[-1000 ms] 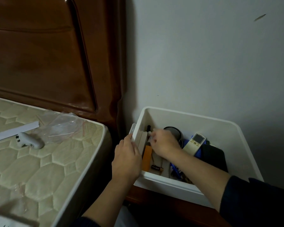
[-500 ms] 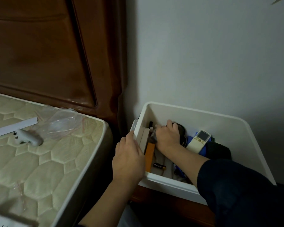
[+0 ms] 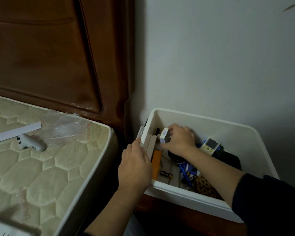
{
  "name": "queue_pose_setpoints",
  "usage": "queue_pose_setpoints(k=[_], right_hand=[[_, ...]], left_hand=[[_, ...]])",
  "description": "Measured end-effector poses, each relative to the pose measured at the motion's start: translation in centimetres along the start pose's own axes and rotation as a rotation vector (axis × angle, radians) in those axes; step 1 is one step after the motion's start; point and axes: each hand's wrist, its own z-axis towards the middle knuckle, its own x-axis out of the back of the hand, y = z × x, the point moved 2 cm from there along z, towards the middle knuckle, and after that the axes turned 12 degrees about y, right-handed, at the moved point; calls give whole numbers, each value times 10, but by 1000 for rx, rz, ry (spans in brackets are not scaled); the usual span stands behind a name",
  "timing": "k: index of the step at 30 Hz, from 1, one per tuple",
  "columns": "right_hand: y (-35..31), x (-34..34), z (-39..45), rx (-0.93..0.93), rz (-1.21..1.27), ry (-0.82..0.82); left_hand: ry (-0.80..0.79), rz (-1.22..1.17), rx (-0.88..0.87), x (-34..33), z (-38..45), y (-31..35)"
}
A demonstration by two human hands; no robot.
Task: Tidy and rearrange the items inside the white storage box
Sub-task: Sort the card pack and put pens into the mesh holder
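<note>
At lower centre we see our left hand (image 3: pixel 134 167) gripping one white storage box (image 3: pixel 211 126) wall while our right hand (image 3: pixel 179 138) pinches one small white block (image 3: pixel 164 137)

The storage box (image 3: pixel 191 195) looks like smooth matt white plastic. The headboard (image 3: pixel 46 53) is glossy dark wood, the mattress (image 3: pixel 46 167) quilted cloth, the bag (image 3: pixel 66 125) clear crinkled plastic.

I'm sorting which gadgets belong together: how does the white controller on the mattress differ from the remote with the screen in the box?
The white controller lies on the mattress, outside the white storage box; the remote sits inside it. The controller is curved with a grip and no visible screen; the remote is flat with a grey screen. Both are pale handheld devices.
</note>
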Motion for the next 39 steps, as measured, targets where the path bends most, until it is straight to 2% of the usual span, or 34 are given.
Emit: queue_pose_setpoints(k=[3,5,6,8,10,11,16,27,33,37,39], right_hand=[[-1,32,-6,-84,356,43],[0,49,-15,-179,550,-3],[3,53,-22,-268,643,-94],[7,53,-40,-451,731,-381],[10,47,-63,-561,691,-603],[11,42,-72,-587,661,-660],[11,16,-86,-462,408,-699],[11,-8,-79,-273,195,-680],[17,-13,-80,-160,36,-921],[15,-14,-79,-70,-14,-936],[15,-14,-79,-93,13,-911]], left_hand=[[2,-2,-4,2,0,2],[-6,2,-12,3,0,4],[-12,6,-17,4,0,4],[-25,19,-30,6,-1,6],[-32,46,-39,7,-2,8],[-33,59,-40,8,-2,9],[-37,75,-36,8,-4,9],[0,72,-33,2,-3,7],[-3,52,-33,1,-3,4],[10,50,-33,1,-3,4],[12,53,-29,1,-3,4]])
